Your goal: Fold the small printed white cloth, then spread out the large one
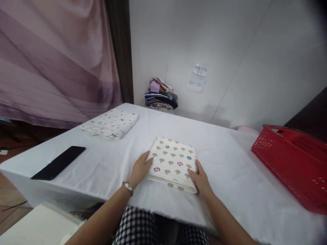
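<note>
A folded white cloth [173, 158] with a mushroom print in beige, red, green and blue lies flat on the table in front of me. My left hand [140, 168] grips its left edge, thumb on top and the other fingers out of sight. On the opposite side, my right hand [200, 177] holds the right edge, its thumb resting on the print and its fingers along the side. Farther off to the left is another folded white cloth [112, 123], printed with small dark motifs; neither hand touches it.
White fabric covers the table [219, 149]. A flat black object [60, 162] lies near its left front edge. At the right stands a red plastic basket [293, 163]. A stack of folded fabrics [161, 97] is beyond the far edge, by the wall. A pink curtain [56, 61] hangs left.
</note>
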Demonstrator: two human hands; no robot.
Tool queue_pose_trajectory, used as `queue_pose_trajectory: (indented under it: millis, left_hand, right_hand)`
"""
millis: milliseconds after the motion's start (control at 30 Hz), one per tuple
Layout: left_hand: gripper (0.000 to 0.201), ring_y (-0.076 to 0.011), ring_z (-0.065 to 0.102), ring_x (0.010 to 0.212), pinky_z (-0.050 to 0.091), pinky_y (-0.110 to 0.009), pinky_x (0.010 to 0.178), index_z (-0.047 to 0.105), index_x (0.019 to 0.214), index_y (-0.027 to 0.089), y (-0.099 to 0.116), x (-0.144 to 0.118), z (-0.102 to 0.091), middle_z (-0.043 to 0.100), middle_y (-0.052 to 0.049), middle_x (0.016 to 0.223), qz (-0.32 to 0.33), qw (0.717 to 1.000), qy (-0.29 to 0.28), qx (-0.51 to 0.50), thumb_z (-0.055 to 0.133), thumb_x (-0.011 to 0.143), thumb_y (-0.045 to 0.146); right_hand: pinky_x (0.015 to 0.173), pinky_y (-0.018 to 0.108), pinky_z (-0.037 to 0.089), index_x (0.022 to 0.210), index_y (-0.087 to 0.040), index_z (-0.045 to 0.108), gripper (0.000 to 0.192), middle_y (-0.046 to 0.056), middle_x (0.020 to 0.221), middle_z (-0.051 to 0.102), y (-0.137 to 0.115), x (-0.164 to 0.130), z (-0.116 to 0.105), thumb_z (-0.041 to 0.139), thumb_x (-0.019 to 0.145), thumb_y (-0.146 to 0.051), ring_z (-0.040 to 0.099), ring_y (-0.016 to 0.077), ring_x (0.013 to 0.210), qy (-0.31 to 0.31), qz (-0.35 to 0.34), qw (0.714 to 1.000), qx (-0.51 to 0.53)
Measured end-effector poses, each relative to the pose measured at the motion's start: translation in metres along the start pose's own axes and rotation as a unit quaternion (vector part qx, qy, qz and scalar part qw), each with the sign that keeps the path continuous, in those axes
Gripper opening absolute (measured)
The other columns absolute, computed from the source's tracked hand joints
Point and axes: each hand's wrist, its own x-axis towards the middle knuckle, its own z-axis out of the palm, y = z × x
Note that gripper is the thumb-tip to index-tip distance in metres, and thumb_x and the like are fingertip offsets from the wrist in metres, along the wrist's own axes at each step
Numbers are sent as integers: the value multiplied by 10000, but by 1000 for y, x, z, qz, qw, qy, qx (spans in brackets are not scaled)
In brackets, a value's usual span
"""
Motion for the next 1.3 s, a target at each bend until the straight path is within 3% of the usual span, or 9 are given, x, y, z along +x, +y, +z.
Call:
queue_pose_trajectory:
  millis: [100, 200, 367, 533, 633, 700, 1067, 1200, 1300]
  left_hand:
    - [380, -226, 665, 921, 549, -377, 793, 562, 1205, 181, -3, 0, 11, 672, -97, 1107, -48, 998, -24, -19, 477, 865, 328]
    - [367, -236, 640, 993, 531, -390, 839, 558, 1191, 161, 5, -8, 20, 646, -115, 1135, -33, 999, -21, -22, 462, 862, 293]
    - [389, -216, 661, 851, 529, -351, 732, 543, 1195, 160, 13, -12, 22, 667, -112, 1074, -34, 996, -75, -25, 501, 850, 335]
    - [394, -188, 645, 812, 485, -310, 727, 539, 1173, 169, 30, 16, 12, 644, -109, 1105, -138, 986, -95, -27, 495, 855, 397]
    - [405, -206, 623, 929, 450, -293, 784, 566, 1075, 164, 46, 39, 14, 603, -115, 1145, -217, 970, -107, -3, 535, 817, 474]
    - [414, -226, 617, 934, 438, -305, 772, 576, 1000, 162, 52, 51, 19, 593, -123, 1125, -246, 961, -122, 23, 527, 805, 524]
    - [301, -199, 601, 850, 396, -298, 702, 574, 778, 193, 35, 55, 36, 622, -87, 969, -214, 970, -87, 78, 377, 902, 384]
    - [299, -187, 595, 807, 383, -290, 676, 563, 750, 196, 36, 51, 38, 625, -68, 936, -207, 974, -62, 74, 389, 905, 384]
    - [311, -173, 589, 773, 372, -283, 666, 557, 729, 198, 36, 50, 38, 625, -55, 904, -201, 976, -48, 65, 383, 914, 378]
  right_hand:
    - [915, 394, 532, 1436, -183, 346, 761, 85, 1366, 510, -9, 4, -7, 624, 756, -382, 577, 262, 1151, -23, 13, 998, 56]
    - [953, 405, 498, 1393, -179, 417, 710, 78, 1347, 534, -15, 34, -21, 623, 731, -329, 559, 264, 1169, -14, -14, 999, 41]
    - [1013, 437, 422, 1227, -131, 594, 469, 125, 1294, 568, -23, 76, -36, 536, 774, -240, 535, 286, 1185, -8, -54, 981, -186]
    - [1078, 445, 325, 1236, -155, 582, 403, 124, 1388, 479, -48, 55, -7, 438, 890, -304, 402, 274, 1308, -56, -260, 898, -350]
    - [1091, 463, 281, 1299, -172, 528, 466, 122, 1411, 456, -61, 29, 22, 384, 938, -429, 359, 277, 1339, -144, -309, 853, -396]
    - [1110, 481, 226, 1334, -178, 493, 520, 124, 1445, 412, -63, 16, 36, 341, 948, -490, 319, 280, 1362, -159, -315, 838, -417]
    - [1132, 472, 145, 1368, -225, 454, 504, 86, 1493, 339, -62, 10, 33, 348, 945, -476, 237, 256, 1400, -195, -272, 858, -389]
    - [1130, 470, 145, 1396, -239, 407, 494, 77, 1508, 311, -77, 31, 39, 353, 942, -424, 197, 237, 1415, -236, -241, 871, -356]
    - [1133, 460, 127, 1434, -210, 339, 519, 81, 1531, 253, -90, 58, 59, 336, 945, -384, 155, 231, 1425, -246, -246, 866, -358]
